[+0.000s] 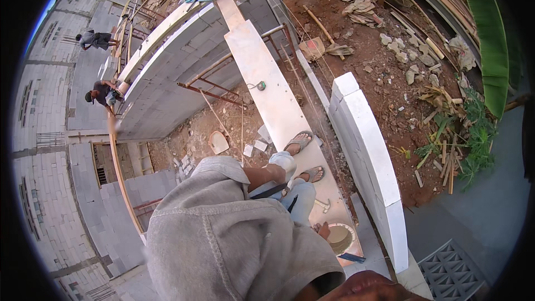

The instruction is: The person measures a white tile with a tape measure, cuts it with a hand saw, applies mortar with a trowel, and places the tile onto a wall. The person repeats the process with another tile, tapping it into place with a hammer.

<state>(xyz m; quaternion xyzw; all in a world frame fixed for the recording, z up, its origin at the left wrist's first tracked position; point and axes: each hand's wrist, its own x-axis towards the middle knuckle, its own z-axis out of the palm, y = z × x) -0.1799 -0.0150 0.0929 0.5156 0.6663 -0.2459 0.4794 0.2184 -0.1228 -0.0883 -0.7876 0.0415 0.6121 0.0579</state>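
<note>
My right hand (321, 230) is at the rim of a round bucket (351, 235) that holds grey wet mix. Its fingers look curled against the edge, though my body hides part of the hand. My left forearm (264, 176) reaches toward my bent knee, and the hand at its end is hidden. Beside my sandalled feet lies a hammer (323, 205) on the plank walkway (259, 58). A long blue tool (352, 257) rests against the near side of the bucket. Farther along the plank sits a small green tape measure (260, 85).
A low white block wall (368, 150) runs along the right. Left of the plank is a drop to rubble, with a metal scaffold frame (209, 72) and a taller block wall (167, 72). Two other people, one at the wall (101, 92), are at the far left.
</note>
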